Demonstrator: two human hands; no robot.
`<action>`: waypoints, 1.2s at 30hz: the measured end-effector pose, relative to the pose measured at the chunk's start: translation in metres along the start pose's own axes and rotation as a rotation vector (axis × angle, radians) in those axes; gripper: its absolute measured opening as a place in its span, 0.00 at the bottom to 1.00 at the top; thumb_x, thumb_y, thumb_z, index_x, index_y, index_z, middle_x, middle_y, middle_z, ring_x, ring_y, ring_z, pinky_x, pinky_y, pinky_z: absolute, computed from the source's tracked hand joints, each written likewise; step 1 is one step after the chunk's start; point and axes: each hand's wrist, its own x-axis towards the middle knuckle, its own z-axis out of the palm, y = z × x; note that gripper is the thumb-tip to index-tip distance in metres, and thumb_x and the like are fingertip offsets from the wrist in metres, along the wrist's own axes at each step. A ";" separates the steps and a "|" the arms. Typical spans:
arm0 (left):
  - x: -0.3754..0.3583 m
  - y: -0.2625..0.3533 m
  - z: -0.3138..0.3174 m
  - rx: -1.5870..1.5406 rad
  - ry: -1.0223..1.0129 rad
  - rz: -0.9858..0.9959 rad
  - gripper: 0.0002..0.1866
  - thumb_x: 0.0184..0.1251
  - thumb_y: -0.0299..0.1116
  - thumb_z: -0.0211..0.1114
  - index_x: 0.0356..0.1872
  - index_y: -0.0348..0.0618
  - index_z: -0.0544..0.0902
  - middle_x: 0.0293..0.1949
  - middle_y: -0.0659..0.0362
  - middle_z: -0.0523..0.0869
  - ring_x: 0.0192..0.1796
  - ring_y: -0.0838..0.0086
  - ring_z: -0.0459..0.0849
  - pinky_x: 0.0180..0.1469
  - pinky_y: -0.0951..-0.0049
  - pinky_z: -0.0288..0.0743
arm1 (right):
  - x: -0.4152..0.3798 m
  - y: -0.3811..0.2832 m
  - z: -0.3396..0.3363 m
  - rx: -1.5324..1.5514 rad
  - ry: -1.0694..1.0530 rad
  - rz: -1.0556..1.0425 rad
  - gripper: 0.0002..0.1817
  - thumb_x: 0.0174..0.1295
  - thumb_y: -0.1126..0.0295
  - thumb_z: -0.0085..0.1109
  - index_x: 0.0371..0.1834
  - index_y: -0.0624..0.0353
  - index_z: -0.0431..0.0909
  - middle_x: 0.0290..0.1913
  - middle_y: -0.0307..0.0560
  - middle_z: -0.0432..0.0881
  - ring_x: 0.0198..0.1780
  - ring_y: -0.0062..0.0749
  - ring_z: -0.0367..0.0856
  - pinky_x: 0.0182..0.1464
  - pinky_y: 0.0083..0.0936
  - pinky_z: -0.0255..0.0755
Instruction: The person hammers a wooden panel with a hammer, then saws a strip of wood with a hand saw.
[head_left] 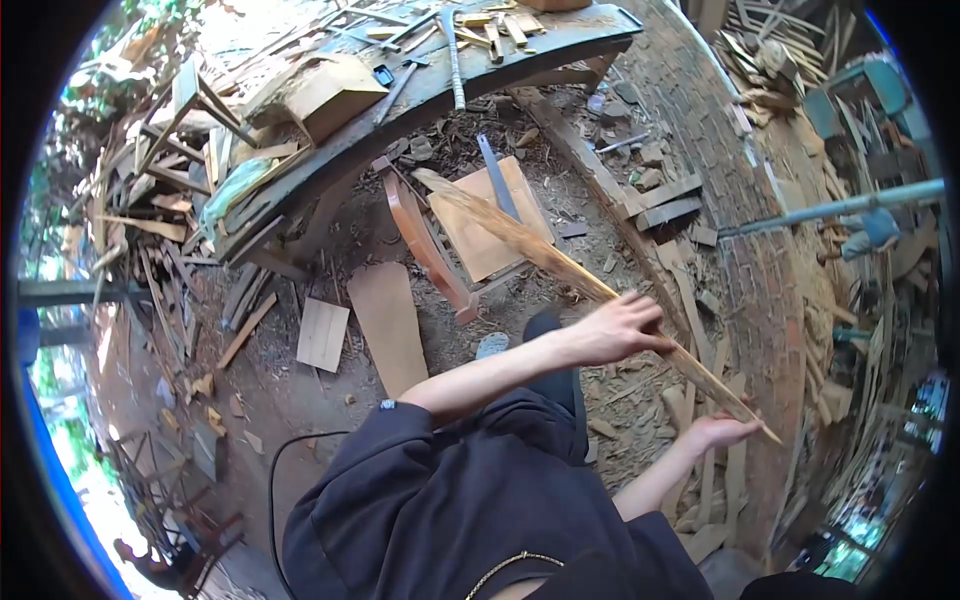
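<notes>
Littered ground (pixel 310 400), plank (pixel 545 252) held above it.
Left hand (pixel 622 330) curls round the plank, right hand (pixel 722 431) grips its pointed end; beyond the left fingers, it slants over a panel (pixel 480 250), bench (pixel 590 35) farther off.

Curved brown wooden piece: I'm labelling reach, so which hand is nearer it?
Left. The left hand holds the long plank, below and right of the curved piece in view; the right hand is farther off, at the plank's pointed end.
</notes>
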 end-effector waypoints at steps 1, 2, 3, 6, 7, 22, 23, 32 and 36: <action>0.011 -0.004 0.013 -0.039 0.017 -0.003 0.24 0.70 0.31 0.66 0.66 0.66 0.88 0.42 0.60 0.77 0.49 0.65 0.79 0.52 0.60 0.72 | 0.015 -0.008 0.021 -0.023 0.068 -0.052 0.28 0.86 0.48 0.43 0.72 0.61 0.69 0.57 0.55 0.81 0.57 0.43 0.83 0.61 0.48 0.80; 0.021 -0.010 0.025 -0.061 0.029 -0.012 0.24 0.70 0.31 0.66 0.66 0.66 0.87 0.42 0.59 0.77 0.48 0.64 0.79 0.52 0.60 0.72 | 0.026 -0.014 0.041 -0.047 0.140 -0.105 0.27 0.86 0.49 0.43 0.71 0.61 0.70 0.57 0.54 0.80 0.56 0.43 0.83 0.59 0.48 0.80; 0.028 -0.019 0.036 -0.063 0.058 -0.040 0.24 0.70 0.31 0.66 0.66 0.64 0.88 0.42 0.59 0.78 0.49 0.64 0.79 0.52 0.60 0.72 | 0.046 -0.009 0.057 -0.053 0.125 -0.108 0.27 0.86 0.49 0.43 0.71 0.61 0.70 0.57 0.54 0.80 0.56 0.43 0.83 0.59 0.48 0.80; 0.022 -0.067 0.073 -0.052 0.156 -0.168 0.23 0.69 0.31 0.67 0.65 0.61 0.88 0.43 0.58 0.79 0.49 0.63 0.80 0.53 0.60 0.73 | 0.091 0.029 0.117 -0.150 0.031 -0.147 0.28 0.85 0.48 0.45 0.71 0.62 0.71 0.58 0.53 0.80 0.58 0.43 0.83 0.58 0.47 0.81; 0.021 -0.089 0.078 -0.049 0.213 -0.254 0.23 0.69 0.31 0.68 0.65 0.60 0.89 0.44 0.58 0.80 0.50 0.62 0.80 0.53 0.60 0.73 | 0.090 0.048 0.147 -0.204 -0.125 -0.087 0.30 0.85 0.46 0.46 0.71 0.62 0.72 0.59 0.53 0.80 0.57 0.43 0.83 0.59 0.47 0.80; -0.215 -0.452 0.137 0.649 0.183 -1.269 0.16 0.73 0.25 0.63 0.59 0.38 0.86 0.49 0.50 0.83 0.56 0.54 0.80 0.61 0.51 0.73 | -0.211 0.589 0.244 -1.018 -1.834 -0.615 0.34 0.69 0.48 0.69 0.65 0.66 0.78 0.63 0.60 0.80 0.68 0.57 0.74 0.69 0.52 0.67; -0.214 -0.464 0.139 0.674 0.190 -1.279 0.17 0.72 0.25 0.63 0.60 0.39 0.86 0.49 0.50 0.83 0.57 0.55 0.80 0.60 0.52 0.73 | -0.223 0.596 0.244 -1.020 -1.854 -0.619 0.35 0.67 0.49 0.70 0.66 0.66 0.77 0.62 0.60 0.79 0.67 0.56 0.74 0.70 0.53 0.66; -0.129 -0.500 0.209 0.572 0.088 -1.165 0.26 0.67 0.16 0.62 0.67 0.35 0.81 0.57 0.44 0.81 0.62 0.53 0.80 0.66 0.48 0.77 | -0.241 0.673 0.207 -0.953 -1.674 -0.127 0.43 0.62 0.51 0.78 0.72 0.67 0.68 0.69 0.68 0.74 0.71 0.57 0.74 0.74 0.50 0.66; -0.086 -0.499 0.237 0.513 0.153 -1.008 0.28 0.65 0.15 0.64 0.68 0.29 0.79 0.56 0.42 0.82 0.62 0.52 0.79 0.65 0.50 0.77 | -0.198 0.624 0.252 -0.882 -1.617 -0.338 0.39 0.60 0.53 0.80 0.65 0.65 0.71 0.43 0.58 0.88 0.40 0.55 0.88 0.50 0.48 0.82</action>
